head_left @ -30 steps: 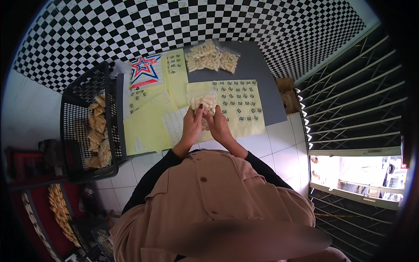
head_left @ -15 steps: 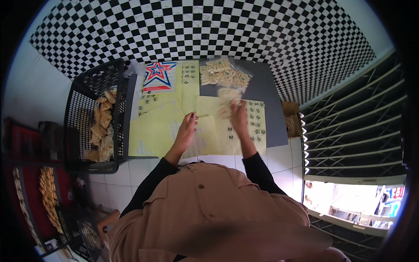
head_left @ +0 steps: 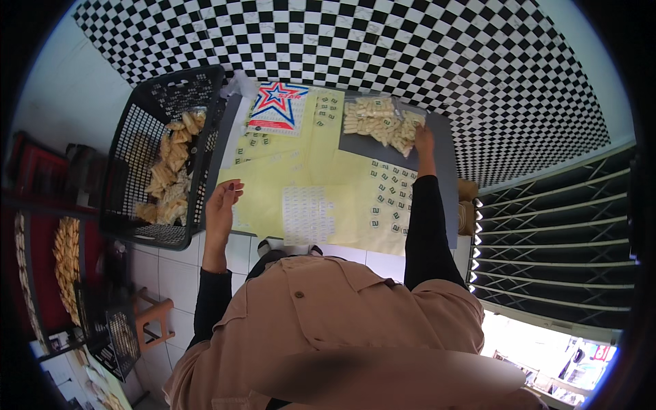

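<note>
My right hand point(head_left: 425, 141) reaches to the back right of the table and grips the edge of a clear bag of pale snack sticks point(head_left: 408, 130). That bag lies against other similar bags point(head_left: 371, 113), which carry small round stickers. Over the table's left front edge hovers my left hand point(head_left: 221, 199), empty, its fingers loosely apart. Between the hands lie yellow backing sheets point(head_left: 352, 178), overlapping. Round dark-printed stickers point(head_left: 391, 191) cover the right-hand sheet, and a panel of small white labels point(head_left: 305, 208) lies nearer the front.
A black plastic basket point(head_left: 198, 198) holding bagged tan snacks point(head_left: 171, 160) stands at the table's left. A sheet packet with a star point(head_left: 277, 108) lies at the back of the grey table point(head_left: 447, 154). An orange-brown stool point(head_left: 154, 318) stands on the floor behind left.
My right hand has carried the snack bag away from over the sticker sheet to the bags at the back right. My left hand has moved left, off the sheets, towards the basket.
</note>
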Demonstrator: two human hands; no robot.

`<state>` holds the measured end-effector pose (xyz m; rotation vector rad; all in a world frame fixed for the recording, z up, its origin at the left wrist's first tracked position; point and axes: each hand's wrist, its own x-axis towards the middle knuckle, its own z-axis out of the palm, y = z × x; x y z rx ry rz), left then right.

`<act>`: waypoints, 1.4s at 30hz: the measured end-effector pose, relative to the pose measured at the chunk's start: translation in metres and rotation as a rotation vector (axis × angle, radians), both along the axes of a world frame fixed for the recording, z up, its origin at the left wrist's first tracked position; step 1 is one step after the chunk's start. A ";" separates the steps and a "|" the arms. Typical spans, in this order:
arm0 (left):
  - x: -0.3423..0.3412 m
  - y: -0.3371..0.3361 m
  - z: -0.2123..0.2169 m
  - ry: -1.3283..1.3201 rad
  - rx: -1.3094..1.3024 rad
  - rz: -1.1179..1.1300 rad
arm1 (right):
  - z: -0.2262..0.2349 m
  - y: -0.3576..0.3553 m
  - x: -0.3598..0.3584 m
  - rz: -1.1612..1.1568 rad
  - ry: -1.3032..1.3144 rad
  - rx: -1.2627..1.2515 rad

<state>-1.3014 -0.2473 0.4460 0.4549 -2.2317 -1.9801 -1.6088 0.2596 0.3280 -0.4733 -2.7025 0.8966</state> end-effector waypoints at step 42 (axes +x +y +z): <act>-0.054 -0.290 -0.331 0.195 -1.089 -0.796 | 0.036 -0.141 0.317 -0.113 0.107 0.086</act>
